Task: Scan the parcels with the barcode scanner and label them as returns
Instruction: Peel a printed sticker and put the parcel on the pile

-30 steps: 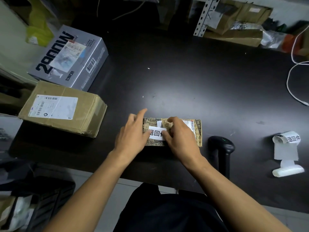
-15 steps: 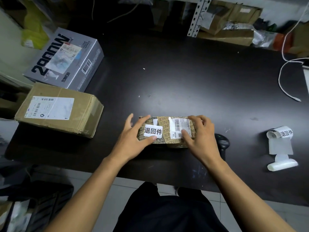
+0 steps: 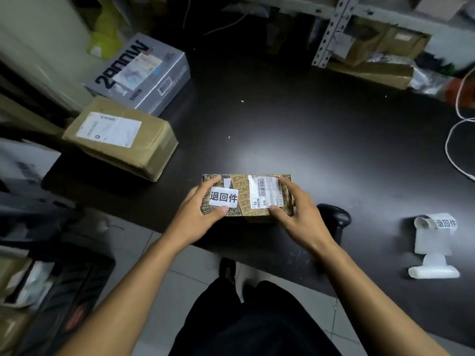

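A small brown printed parcel (image 3: 243, 187) lies on the black table (image 3: 295, 129) near its front edge. A white return sticker (image 3: 224, 197) with black characters is stuck on its left half, and a shipping label with a barcode (image 3: 264, 191) is on its right half. My left hand (image 3: 199, 214) grips the parcel's left end, thumb on the front edge below the sticker. My right hand (image 3: 295, 211) grips the right end, thumb near the shipping label. The black barcode scanner (image 3: 336, 219) stands just right of my right hand. A roll of return stickers (image 3: 434, 227) lies further right.
A plain brown carton (image 3: 120, 137) and a grey printed box (image 3: 144, 73) sit at the table's left. Cartons and bags lie under a metal shelf post (image 3: 331, 32) at the back right. A white cable (image 3: 455, 140) loops at the right edge. Boxes crowd the floor at left.
My hands left the sticker and spread to the parcel's two ends, uncovering the sticker and shipping label. The view swung, so everything shifted right in frame.
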Motion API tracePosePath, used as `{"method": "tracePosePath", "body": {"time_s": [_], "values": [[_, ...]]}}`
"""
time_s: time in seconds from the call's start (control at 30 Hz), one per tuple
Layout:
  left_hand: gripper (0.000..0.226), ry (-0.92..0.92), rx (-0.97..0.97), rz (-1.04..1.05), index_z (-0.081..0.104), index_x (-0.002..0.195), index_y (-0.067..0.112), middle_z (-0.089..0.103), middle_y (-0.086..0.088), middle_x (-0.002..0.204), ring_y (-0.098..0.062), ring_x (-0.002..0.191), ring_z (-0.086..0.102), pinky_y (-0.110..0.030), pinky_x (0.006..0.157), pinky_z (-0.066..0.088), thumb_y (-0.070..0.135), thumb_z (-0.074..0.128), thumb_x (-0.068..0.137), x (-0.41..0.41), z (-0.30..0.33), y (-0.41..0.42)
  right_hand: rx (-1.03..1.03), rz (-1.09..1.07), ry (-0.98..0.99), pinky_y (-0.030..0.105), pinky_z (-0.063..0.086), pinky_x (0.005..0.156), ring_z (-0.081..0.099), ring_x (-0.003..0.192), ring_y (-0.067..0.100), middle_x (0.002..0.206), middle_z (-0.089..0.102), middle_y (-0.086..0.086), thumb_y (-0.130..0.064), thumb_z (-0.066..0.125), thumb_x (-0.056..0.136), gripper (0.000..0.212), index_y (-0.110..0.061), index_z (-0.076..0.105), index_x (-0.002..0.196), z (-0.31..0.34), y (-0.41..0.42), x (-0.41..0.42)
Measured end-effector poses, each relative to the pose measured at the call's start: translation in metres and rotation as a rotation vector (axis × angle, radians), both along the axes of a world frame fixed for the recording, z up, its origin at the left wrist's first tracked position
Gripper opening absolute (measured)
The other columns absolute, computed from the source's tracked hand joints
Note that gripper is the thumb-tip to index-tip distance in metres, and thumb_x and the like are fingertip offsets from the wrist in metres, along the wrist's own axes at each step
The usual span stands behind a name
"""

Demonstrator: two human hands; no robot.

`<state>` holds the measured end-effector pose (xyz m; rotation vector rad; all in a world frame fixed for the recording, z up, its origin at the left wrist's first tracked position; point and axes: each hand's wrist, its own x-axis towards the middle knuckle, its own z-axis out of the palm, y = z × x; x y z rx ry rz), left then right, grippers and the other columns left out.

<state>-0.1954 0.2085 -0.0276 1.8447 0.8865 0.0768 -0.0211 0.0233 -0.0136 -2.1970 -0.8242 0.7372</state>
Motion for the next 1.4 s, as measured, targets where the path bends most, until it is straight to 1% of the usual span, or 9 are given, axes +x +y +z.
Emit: {"method": "tracePosePath", "body": {"time_s": [0.1, 0.23, 0.33, 0.73, 0.83, 1.03, 1.13, 1.23, 1.4], "values": [[0.066, -0.007, 0.03, 0.12, 0.041, 0.136, 0.055, 0.048, 0.008, 0.126, 0.001, 0.111, 0.052, -0.008, 0.089, 0.036, 0.026, 0.073, 0.086, -0.033, 0.01, -0.024, 0.028, 0.139, 0.009, 0.022, 0.03, 0.101, 0.039, 0.12, 0.005, 0.141, 0.042, 0.001, -0.033, 0.065, 0.092, 0.066, -0.039, 0.031, 0.148, 0.003, -0.001, -0.012], [0.063, 0.01, 0.047, 0.324, 0.041, 0.131, 0.062, 0.053, 0.01, 0.127, -0.005, 0.111, 0.057, -0.032, 0.102, 0.046, 0.033, 0.072, 0.085, -0.09, 0.018, -0.063, 0.081, 0.323, 0.037, 0.019, 0.029, 0.099, 0.04, 0.12, 0.006, 0.136, 0.042, -0.001, -0.032, 0.064, 0.092, 0.064, -0.037, 0.033, 0.147, 0.005, 0.0, -0.04], [0.058, 0.03, 0.079, 0.508, 0.042, 0.13, 0.062, 0.055, 0.007, 0.126, -0.008, 0.11, 0.059, -0.039, 0.1, 0.049, 0.036, 0.07, 0.086, -0.13, 0.022, -0.095, 0.093, 0.458, 0.038, 0.021, 0.03, 0.097, 0.041, 0.119, 0.006, 0.138, 0.042, -0.001, -0.038, 0.062, 0.092, 0.062, -0.04, 0.033, 0.147, 0.004, 0.003, -0.069], [0.046, -0.013, 0.12, 0.937, 0.042, 0.131, 0.06, 0.056, 0.01, 0.13, -0.009, 0.115, 0.056, -0.032, 0.095, 0.048, 0.029, 0.055, 0.099, -0.297, 0.032, -0.179, 0.173, 0.87, 0.025, 0.027, 0.036, 0.099, 0.04, 0.13, 0.012, 0.128, 0.042, -0.013, -0.036, 0.057, 0.096, 0.055, -0.038, 0.034, 0.147, 0.025, 0.023, -0.223], [0.045, -0.038, 0.121, 1.009, 0.042, 0.133, 0.056, 0.057, 0.012, 0.13, -0.005, 0.113, 0.057, -0.022, 0.086, 0.047, 0.028, 0.054, 0.1, -0.349, 0.031, -0.19, 0.192, 0.95, 0.019, 0.037, 0.044, 0.103, 0.047, 0.124, 0.015, 0.127, 0.046, -0.008, -0.03, 0.055, 0.097, 0.053, -0.04, 0.036, 0.146, 0.025, 0.034, -0.276], [0.048, -0.051, 0.089, 1.133, 0.04, 0.136, 0.055, 0.06, 0.007, 0.122, -0.004, 0.087, 0.062, -0.01, 0.061, 0.046, 0.027, 0.054, 0.1, -0.472, 0.029, -0.21, 0.168, 1.105, 0.015, 0.04, 0.049, 0.099, 0.054, 0.116, 0.016, 0.133, 0.046, 0.0, -0.035, 0.052, 0.099, 0.052, -0.046, 0.033, 0.146, 0.023, 0.05, -0.407], [0.051, -0.052, 0.079, 1.173, 0.038, 0.136, 0.059, 0.058, 0.006, 0.124, -0.003, 0.102, 0.062, -0.012, 0.075, 0.047, 0.032, 0.057, 0.098, -0.527, 0.024, -0.218, 0.158, 1.161, -0.016, 0.03, 0.044, 0.096, 0.051, 0.11, 0.011, 0.126, 0.046, -0.003, -0.034, 0.052, 0.099, 0.052, -0.043, 0.034, 0.147, 0.022, 0.058, -0.465], [0.052, -0.072, 0.064, 1.205, 0.036, 0.135, 0.064, 0.057, 0.004, 0.128, -0.005, 0.11, 0.06, -0.03, 0.092, 0.053, 0.04, 0.059, 0.095, -0.569, 0.019, -0.222, 0.157, 1.208, -0.015, 0.031, 0.045, 0.094, 0.051, 0.105, 0.011, 0.12, 0.042, -0.007, -0.034, 0.051, 0.1, 0.051, -0.042, 0.034, 0.147, 0.023, 0.064, -0.507], [0.056, -0.099, 0.063, 1.241, 0.035, 0.136, 0.063, 0.058, 0.005, 0.125, -0.004, 0.107, 0.062, -0.036, 0.092, 0.055, 0.044, 0.064, 0.091, -0.616, 0.01, -0.209, 0.092, 1.25, -0.018, 0.035, 0.051, 0.094, 0.054, 0.099, 0.011, 0.12, 0.041, -0.007, -0.034, 0.051, 0.1, 0.051, -0.044, 0.034, 0.147, 0.019, 0.089, -0.558]]}}
